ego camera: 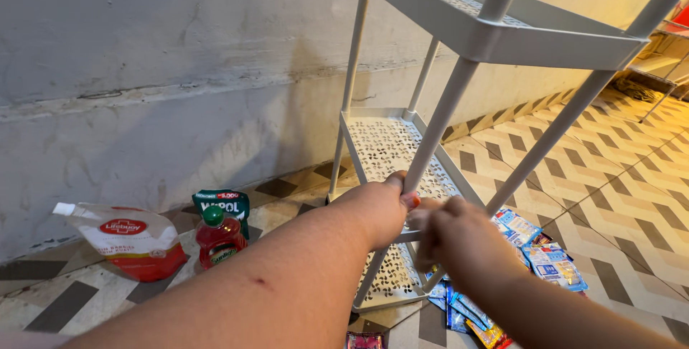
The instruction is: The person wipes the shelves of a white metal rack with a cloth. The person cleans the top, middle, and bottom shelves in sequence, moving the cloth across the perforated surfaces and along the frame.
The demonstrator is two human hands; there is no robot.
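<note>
A white plastic shelf rack (495, 36) with perforated trays stands against a stained wall. My left hand (380, 209) grips its front post at the middle tray's corner. My right hand (456, 238) is closed on the same corner just to the right, touching the tray's rim (373, 115). Both forearms reach in from the bottom of the view and hide part of the lowest tray (391, 277).
On the patterned tile floor at the left lie a white and red refill pouch (129, 238), a red bottle with a green cap (217, 238) and a green pouch (228, 202). Several blue sachets (542, 248) lie right of the rack. Another shelf (664, 51) stands far right.
</note>
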